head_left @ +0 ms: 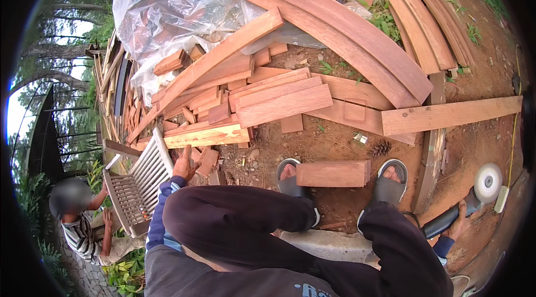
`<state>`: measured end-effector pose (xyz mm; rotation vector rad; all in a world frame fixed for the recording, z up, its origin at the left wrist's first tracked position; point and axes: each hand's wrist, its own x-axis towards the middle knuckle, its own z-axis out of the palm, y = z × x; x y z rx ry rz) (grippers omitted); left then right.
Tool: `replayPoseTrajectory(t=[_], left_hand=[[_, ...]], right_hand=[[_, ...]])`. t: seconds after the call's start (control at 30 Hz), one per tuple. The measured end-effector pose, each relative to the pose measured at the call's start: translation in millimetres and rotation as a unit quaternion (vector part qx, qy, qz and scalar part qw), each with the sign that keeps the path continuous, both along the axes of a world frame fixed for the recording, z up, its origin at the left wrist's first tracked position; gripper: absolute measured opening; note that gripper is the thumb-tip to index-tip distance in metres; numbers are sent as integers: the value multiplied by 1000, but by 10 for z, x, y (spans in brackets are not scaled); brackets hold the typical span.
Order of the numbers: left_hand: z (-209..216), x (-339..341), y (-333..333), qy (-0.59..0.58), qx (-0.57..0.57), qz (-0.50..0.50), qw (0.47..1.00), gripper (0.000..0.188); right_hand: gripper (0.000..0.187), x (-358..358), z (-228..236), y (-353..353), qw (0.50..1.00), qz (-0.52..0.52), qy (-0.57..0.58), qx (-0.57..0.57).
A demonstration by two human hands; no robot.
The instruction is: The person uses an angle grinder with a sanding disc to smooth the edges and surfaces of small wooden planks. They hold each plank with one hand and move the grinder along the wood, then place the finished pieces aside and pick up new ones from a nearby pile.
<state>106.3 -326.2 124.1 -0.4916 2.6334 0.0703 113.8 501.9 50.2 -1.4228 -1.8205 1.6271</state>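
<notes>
My right hand (460,223) is wrapped round the black body of an angle grinder (441,223), low on the right. Its pale round disc (488,183) faces up, away from my fingers. On the other side, past my knee, my left hand (185,165) is held out with fingers apart and nothing in it. Beyond that hand lies a pile of reddish offcuts, including a bright yellowish board (209,136). Between my sandalled feet rests a short stack of reddish boards (330,174) on the dirt.
Long curved beams (329,20) and more boards (419,23) lie ahead. Clear plastic sheeting (162,9) covers the far left. A plank (446,115) crosses a timber at right. Another person (84,230) sits at left beside a slatted wooden chair (142,185). A power strip (501,199) lies near the disc.
</notes>
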Motion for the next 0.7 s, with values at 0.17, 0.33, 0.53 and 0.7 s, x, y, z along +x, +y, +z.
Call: replayPoseTrajectory(t=[0.17, 0.33, 0.53, 0.7], left_hand=[[231, -1231, 1055, 1, -13, -347, 938, 59], [-34, -1760, 1875, -45, 17, -428, 902, 70], [-762, -1968, 2100, -40, -123, -365, 922, 86], [-907, -1955, 2142, -80, -147, -318, 933, 71]], right_hand=[[37, 32, -55, -7, 1000, 19, 12, -13], [40, 82, -143, 29, 1000, 10, 5, 17], [37, 161, -143, -3, 999, 5, 20, 35], [40, 160, -74, -25, 1000, -20, 9, 11]])
